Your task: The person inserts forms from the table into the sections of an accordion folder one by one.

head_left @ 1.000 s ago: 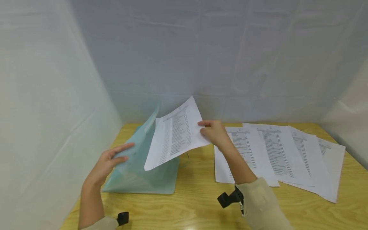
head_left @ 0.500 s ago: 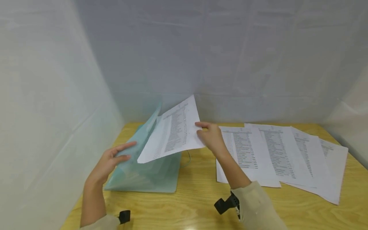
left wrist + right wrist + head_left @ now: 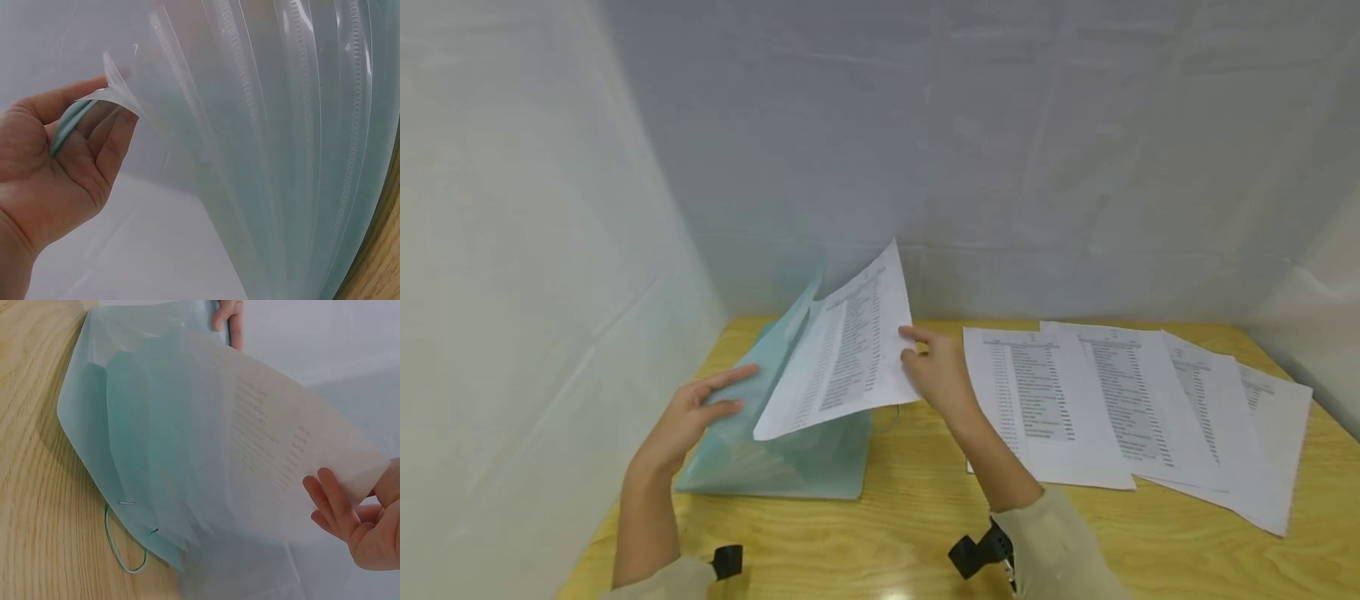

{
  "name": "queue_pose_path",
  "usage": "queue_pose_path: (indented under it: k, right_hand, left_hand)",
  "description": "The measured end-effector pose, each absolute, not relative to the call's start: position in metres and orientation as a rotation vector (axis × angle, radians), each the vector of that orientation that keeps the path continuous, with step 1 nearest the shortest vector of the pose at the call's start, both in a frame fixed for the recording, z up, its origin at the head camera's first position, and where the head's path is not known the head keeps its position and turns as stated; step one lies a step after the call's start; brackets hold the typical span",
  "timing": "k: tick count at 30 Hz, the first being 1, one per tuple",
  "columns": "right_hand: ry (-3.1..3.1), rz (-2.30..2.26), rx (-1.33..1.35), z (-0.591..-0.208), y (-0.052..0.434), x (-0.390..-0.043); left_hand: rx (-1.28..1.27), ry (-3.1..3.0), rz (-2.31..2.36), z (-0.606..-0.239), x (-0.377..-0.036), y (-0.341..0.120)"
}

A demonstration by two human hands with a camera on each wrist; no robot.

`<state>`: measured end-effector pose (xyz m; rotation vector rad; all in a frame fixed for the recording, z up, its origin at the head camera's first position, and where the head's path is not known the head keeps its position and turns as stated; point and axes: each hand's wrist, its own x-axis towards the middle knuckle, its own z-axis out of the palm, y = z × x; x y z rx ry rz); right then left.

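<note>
Clearly, the right hand [image 3: 942,367] is clamped on a sheet [image 3: 850,358], thumb and forefinger pinching its right edge; from the right wrist's side I can see more of its fingers lying along the paper, slightly apart. Over on the left, the left hand [image 3: 688,417] grips the raised left side of a green folder [image 3: 831,475], the plastic caught between its thumb and fingers, with a gap showing between thumb and forefinger from above.

The sheet is up off the table [image 3: 880,525], tilted and a little curved, its printed face toward the person and its far right corner highest. Its left part reaches into the folder's spread mouth; how deep, I can't tell. Clear dividers [image 3: 306,125] fan out inside, as the left wrist's view shows, and a thin cord [image 3: 113,549] loops from the folder's edge onto the wood.

Farther right, past the right hand, printed papers [image 3: 1075,458] lie overlapping in a fan. Near the person, beige sleeves [image 3: 1052,550] end the forearms, and a small black camera [image 3: 973,554] sits at each wrist. Pale sheeting [image 3: 985,150] hangs beyond the far edge and along the left.
</note>
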<state>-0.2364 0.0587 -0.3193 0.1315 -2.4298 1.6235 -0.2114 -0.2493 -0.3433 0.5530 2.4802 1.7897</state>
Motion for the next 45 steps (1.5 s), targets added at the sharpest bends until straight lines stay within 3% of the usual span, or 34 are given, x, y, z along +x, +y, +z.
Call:
queue_pose_path:
  k: [26,45]
  right_hand:
    - [-2.444,1.477,0.165,-0.32,0.05,-0.232]
    - [-2.304,1.646,0.225,-0.343,0.029,-0.228]
  left_hand:
    - [0.561,2.517,1.737,-0.346,-0.21,-0.245]
    - [0.552,2.579,1.683,-0.341,-0.211,-0.244]
